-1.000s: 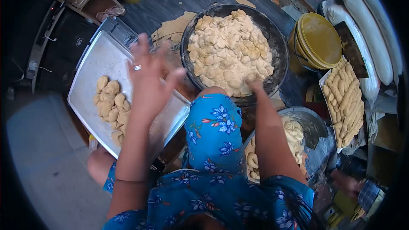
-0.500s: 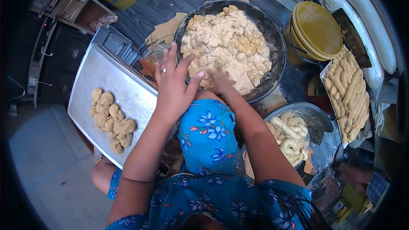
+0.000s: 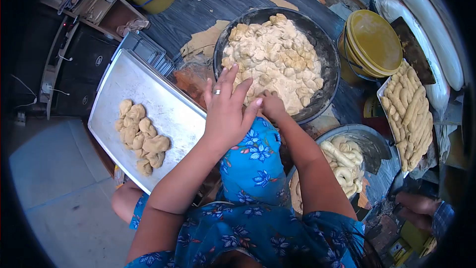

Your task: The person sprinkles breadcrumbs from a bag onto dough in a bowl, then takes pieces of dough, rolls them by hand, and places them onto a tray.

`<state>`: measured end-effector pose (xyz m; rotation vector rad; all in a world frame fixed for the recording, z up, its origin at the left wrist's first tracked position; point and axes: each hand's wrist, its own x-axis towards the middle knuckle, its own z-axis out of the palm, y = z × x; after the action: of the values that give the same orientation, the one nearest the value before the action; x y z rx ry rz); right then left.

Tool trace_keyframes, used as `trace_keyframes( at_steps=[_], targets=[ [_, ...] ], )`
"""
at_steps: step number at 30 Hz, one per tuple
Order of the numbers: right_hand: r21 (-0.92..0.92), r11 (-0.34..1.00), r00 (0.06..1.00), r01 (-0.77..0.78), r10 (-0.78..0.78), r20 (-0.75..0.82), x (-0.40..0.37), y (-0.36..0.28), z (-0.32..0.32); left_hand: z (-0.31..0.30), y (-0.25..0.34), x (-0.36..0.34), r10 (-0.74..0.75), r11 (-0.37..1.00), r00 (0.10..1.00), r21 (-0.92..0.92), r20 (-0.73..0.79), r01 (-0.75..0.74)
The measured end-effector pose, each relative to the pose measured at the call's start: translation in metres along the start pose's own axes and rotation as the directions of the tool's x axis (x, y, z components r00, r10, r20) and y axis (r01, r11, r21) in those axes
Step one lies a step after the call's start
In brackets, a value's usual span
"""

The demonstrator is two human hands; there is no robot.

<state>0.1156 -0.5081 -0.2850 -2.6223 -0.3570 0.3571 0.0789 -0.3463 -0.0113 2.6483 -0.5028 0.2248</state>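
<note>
A wide black basin holds many dough lumps dusted with a pale, floury coating. My left hand is held over the basin's near left edge, its fingers spread and a ring on one of them; nothing is in it. Beside it, at the near rim, my right hand has its fingers curled in against the coated dough. Whatever those fingers hold, if anything, is hidden. To the left, a metal tray carries a cluster of plain dough pieces.
On the right stands a grey basin with thick dough ropes. Beyond it are a tray of twisted dough, a lidded yellow bucket and long white sacks. Another person's limb shows at lower right.
The right hand's fingers, blurred and spread over the dough before, are now curled closer to the near rim. My left hand stays spread. The whole view has shifted slightly.
</note>
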Motion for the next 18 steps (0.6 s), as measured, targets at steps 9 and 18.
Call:
trace_keyframes(
  at_steps=[9, 18],
  targets=[
    [0.279, 0.941, 0.964, -0.193, 0.234, -0.124, -0.025, 0.05, -0.005, 0.001, -0.002, -0.004, 0.011, 0.999, 1.0, -0.029, -0.03, -0.012],
    [0.028, 0.946, 0.945, -0.323, 0.321, 0.063, -0.04, 0.006, -0.032, 0.004, 0.002, -0.001, 0.026, 0.998, 0.999, -0.051, -0.041, -0.028]
  ],
)
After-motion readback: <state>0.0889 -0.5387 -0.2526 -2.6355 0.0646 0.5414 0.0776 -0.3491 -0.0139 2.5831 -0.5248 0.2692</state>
